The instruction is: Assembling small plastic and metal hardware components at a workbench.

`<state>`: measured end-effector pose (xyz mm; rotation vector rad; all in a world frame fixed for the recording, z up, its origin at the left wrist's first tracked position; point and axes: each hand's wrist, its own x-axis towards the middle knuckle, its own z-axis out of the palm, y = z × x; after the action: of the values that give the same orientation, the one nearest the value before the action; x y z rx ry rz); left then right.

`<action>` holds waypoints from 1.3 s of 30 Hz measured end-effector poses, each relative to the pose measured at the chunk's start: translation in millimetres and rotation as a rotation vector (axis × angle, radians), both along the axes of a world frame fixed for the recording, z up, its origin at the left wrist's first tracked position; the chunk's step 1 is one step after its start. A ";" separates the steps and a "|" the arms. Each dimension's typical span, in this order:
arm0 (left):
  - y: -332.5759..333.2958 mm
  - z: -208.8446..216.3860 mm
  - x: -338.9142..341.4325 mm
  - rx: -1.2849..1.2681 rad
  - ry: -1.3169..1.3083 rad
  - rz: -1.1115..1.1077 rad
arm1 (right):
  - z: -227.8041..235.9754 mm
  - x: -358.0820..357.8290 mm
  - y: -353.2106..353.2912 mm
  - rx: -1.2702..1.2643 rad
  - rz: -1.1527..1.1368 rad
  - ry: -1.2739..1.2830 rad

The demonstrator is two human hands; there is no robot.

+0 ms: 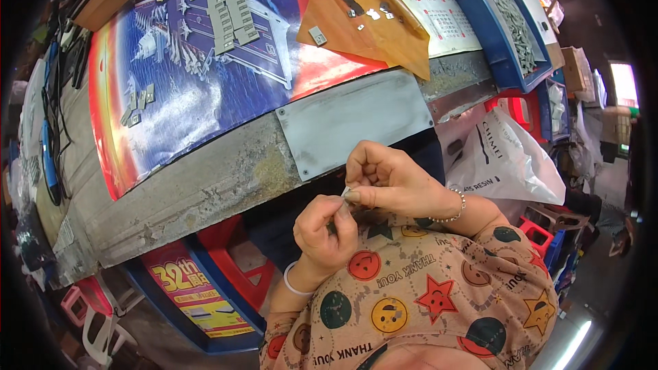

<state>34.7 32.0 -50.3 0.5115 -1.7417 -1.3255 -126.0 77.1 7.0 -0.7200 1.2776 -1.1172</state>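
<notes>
My left hand (326, 234) and my right hand (391, 179) meet in front of my chest, just off the table's near edge. Their thumbs and fingertips pinch a small pale piece (346, 192) between them; it is mostly covered, so its kind is unclear. Beyond the hands, a grey metal plate (356, 123) lies at the table edge. Long rows of small grey rectangular parts (223, 10) lie on a printed poster (205, 106), with several loose ones (142, 98) at the left. An orange-brown sheet (329, 7) carries one grey part (317, 35) and tiny black and white pieces (353, 3).
A blue bin (473, 10) holding many small grey parts stands at the right. Below it hang a white plastic bag (510, 157) and a red stool (514, 111). Cables and a blue-handled tool (49, 161) lie along the left edge. A blue-framed box (205, 294) stands under the table.
</notes>
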 end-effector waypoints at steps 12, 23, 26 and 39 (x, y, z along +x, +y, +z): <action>1.6 11.3 1.9 0.139 -0.032 -0.038 | -3.8 -10.3 -0.7 0.079 0.065 -0.321; -3.7 29.3 -3.2 0.661 0.010 -0.078 | -5.6 -9.3 -0.6 0.094 0.047 -0.337; -5.4 29.6 -0.7 0.726 0.013 -0.136 | -4.2 -8.2 2.1 0.177 -0.031 -0.389; -5.3 29.7 -1.6 0.677 -0.106 -0.151 | -4.0 -12.1 7.1 0.097 0.032 -0.185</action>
<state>33.1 26.7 -20.6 0.8443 -1.3998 -2.0361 -138.2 84.2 3.0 -0.5497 1.1505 -1.0633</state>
